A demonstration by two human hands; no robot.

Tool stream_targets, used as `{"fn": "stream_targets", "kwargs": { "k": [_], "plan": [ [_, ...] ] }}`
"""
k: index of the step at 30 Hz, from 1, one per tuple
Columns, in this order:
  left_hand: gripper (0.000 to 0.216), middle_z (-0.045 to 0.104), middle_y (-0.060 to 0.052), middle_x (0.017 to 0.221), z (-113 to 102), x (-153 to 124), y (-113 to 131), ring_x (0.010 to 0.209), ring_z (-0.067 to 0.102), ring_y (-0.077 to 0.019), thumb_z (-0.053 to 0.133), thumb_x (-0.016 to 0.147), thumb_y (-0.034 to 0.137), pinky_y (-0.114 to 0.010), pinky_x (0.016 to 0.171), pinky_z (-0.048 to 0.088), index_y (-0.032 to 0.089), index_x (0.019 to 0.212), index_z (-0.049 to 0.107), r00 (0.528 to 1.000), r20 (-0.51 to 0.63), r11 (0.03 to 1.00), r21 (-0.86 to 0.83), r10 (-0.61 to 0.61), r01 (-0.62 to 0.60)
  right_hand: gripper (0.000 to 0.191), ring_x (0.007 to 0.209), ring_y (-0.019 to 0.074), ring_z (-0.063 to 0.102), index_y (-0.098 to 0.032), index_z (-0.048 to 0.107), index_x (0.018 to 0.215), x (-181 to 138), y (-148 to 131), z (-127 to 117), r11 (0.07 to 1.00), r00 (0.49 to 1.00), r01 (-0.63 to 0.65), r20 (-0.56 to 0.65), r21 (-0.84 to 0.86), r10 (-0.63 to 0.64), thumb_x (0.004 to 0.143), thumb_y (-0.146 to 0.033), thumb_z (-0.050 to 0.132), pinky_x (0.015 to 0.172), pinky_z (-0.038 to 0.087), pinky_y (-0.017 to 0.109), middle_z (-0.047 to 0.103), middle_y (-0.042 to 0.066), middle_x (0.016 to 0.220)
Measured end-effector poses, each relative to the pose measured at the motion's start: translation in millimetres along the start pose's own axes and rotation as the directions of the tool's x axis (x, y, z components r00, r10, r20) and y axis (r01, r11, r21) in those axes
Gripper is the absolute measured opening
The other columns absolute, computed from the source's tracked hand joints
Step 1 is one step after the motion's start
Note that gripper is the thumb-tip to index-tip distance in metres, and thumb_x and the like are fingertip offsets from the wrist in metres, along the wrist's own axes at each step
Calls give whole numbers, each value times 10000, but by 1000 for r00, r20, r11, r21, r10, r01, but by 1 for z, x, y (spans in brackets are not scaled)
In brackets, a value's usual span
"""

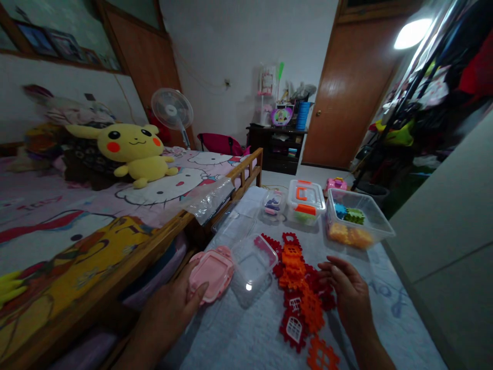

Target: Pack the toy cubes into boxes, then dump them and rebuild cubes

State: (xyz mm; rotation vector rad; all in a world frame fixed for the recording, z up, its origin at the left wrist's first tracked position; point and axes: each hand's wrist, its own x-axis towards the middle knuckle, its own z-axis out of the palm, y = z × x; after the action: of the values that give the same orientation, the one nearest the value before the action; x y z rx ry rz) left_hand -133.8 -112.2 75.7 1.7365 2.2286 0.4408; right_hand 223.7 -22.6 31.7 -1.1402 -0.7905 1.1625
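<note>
My left hand (pixel 169 308) grips a pink plastic lid (pixel 213 276) by its left edge, thumb on top. Just right of the lid, a clear plastic container (pixel 252 262) rests on the cloth-covered table. Orange interlocking plastic pieces (pixel 311 308) and dark red ones (pixel 288 336), some with white window inserts, lie in a loose, overlapping row down the middle. To the right of that row hovers my right hand (pixel 348 293), fingers loosely bent and apart, with nothing visible in it. Its fingertips are near the red pieces; whether they touch is unclear.
A clear bin (pixel 379 218) holds yellow-orange, green and blue pieces at the back right. Beside it stand a lidded box with orange latches (pixel 306 198) and a small clear container (pixel 274 203). The bed's wooden rail (pixel 173 226) borders the left, with plastic wrap (pixel 211 200) over it.
</note>
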Motion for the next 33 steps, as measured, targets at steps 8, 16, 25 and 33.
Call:
{"fn": "stream_targets", "kwargs": {
  "k": [8, 16, 25, 33],
  "plan": [
    [489, 563, -90, 1402, 27, 10, 61, 1190, 608, -289, 665, 807, 282, -389, 980, 506, 303, 1289, 588, 845, 3, 845, -3, 534, -534, 397, 683, 193, 649, -167, 684, 957, 10, 15, -11, 942, 987, 102, -84, -320, -136, 719, -483, 715, 620, 511, 302, 738, 54, 797],
    [211, 666, -48, 865, 31, 17, 90, 783, 643, -184, 448, 919, 153, -280, 687, 469, 211, 803, 615, 838, 81, 840, 16, 539, -542, 428, 641, 184, 639, -161, 691, 983, 20, 24, -23, 931, 971, 98, -169, -352, -167, 719, -497, 707, 651, 506, 319, 734, 42, 787],
    [148, 554, -68, 1285, -20, 103, 108, 1036, 612, -198, 526, 907, 203, -364, 965, 494, 196, 889, 673, 778, -312, 824, 30, 545, -565, 406, 641, 174, 637, -165, 667, 966, 22, 21, -24, 942, 959, 76, -235, -328, -159, 723, -488, 702, 635, 517, 305, 712, 29, 786],
    [149, 452, -125, 1420, -11, 234, 105, 1186, 579, -244, 547, 898, 101, -382, 1024, 474, 139, 933, 687, 847, -373, 915, 12, 378, -403, 491, 673, 198, 653, -165, 677, 984, 23, 22, -26, 936, 959, 29, -254, -351, -125, 677, -546, 716, 633, 532, 316, 726, 41, 785]
  ]
}}
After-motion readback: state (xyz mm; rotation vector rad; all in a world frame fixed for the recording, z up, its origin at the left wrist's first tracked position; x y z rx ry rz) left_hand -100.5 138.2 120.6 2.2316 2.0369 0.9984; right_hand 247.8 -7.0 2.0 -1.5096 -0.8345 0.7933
